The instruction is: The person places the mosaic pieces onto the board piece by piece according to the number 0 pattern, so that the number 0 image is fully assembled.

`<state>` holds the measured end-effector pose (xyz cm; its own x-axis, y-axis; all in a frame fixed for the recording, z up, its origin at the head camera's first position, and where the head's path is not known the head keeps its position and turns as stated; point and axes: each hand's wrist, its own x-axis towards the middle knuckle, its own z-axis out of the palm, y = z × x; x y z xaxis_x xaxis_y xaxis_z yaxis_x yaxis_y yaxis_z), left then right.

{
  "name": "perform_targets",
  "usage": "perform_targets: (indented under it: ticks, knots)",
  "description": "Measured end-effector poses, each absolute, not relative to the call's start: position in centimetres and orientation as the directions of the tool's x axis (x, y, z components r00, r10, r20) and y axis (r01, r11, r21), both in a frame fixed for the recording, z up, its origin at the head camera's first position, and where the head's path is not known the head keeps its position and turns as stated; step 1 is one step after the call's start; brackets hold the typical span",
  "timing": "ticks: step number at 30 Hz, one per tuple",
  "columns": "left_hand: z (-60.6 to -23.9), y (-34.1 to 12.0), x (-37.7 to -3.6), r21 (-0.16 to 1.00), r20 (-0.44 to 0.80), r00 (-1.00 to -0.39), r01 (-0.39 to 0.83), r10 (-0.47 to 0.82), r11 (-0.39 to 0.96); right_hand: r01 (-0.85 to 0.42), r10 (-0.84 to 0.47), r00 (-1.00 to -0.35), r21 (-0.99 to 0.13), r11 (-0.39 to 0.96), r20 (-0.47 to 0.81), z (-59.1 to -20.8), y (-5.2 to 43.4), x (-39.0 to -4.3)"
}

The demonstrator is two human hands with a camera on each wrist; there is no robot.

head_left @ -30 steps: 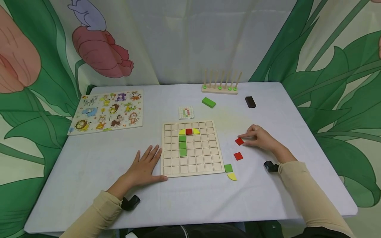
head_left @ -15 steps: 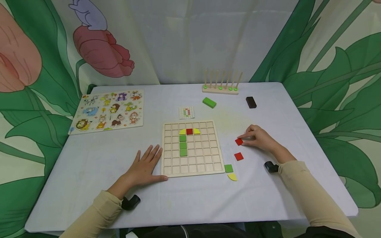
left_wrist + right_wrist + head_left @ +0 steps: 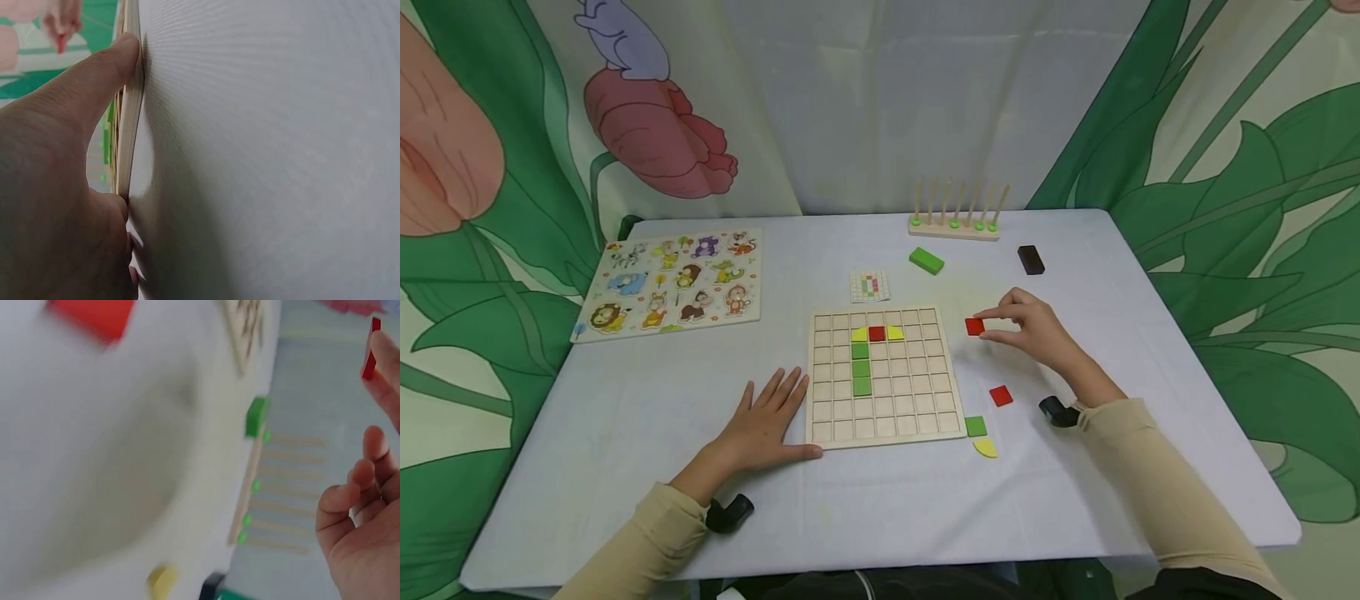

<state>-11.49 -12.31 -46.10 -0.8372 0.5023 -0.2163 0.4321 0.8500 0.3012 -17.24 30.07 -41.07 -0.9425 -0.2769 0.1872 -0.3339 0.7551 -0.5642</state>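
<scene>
A wooden grid board (image 3: pixel 917 421) lies mid-table with a red square (image 3: pixel 876 333), two yellow pieces and three green squares set in it. My right hand (image 3: pixel 1026 329) pinches a red square tile (image 3: pixel 974 327) (image 3: pixel 370 350) lifted just right of the board's upper edge. My left hand (image 3: pixel 765 425) lies flat on the cloth, thumb (image 3: pixel 94 81) against the board's left edge (image 3: pixel 129 112). Loose on the cloth to the right are a red square (image 3: pixel 1000 396), a green square (image 3: pixel 975 425) and a yellow piece (image 3: pixel 985 447).
An animal puzzle board (image 3: pixel 673 279) sits at the left. A small pattern card (image 3: pixel 869 286), a green block (image 3: pixel 926 260), a dark block (image 3: pixel 1031 259) and a peg rack (image 3: pixel 955 218) with green beads stand toward the back. A leaf-print curtain surrounds the table.
My right hand has lifted the red tile off the cloth and carried it up and left toward the board. The left hand has stayed put.
</scene>
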Motion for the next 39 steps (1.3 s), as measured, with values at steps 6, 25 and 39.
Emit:
perform_targets:
  ticks: [6, 25, 39]
  knots:
    - [-46.2, -12.3, -11.4, 0.301, -0.222, -0.836, 0.431, 0.502, 0.851, -0.346, -0.291, -0.937, -0.601, 0.721, 0.191, -40.2, 25.7, -17.5]
    - [-46.5, -12.1, -11.4, 0.304, -0.211, -0.831, 0.445, 0.515, 0.842, -0.321, -0.279, -0.946, -0.605, 0.729, 0.166, -41.6, 20.6, -17.8]
    - [-46.4, -12.5, -11.6, 0.305, -0.212, -0.834, 0.439, 0.510, 0.845, -0.310, -0.330, -0.942, -0.541, 0.782, 0.063, -44.2, 19.2, -18.6]
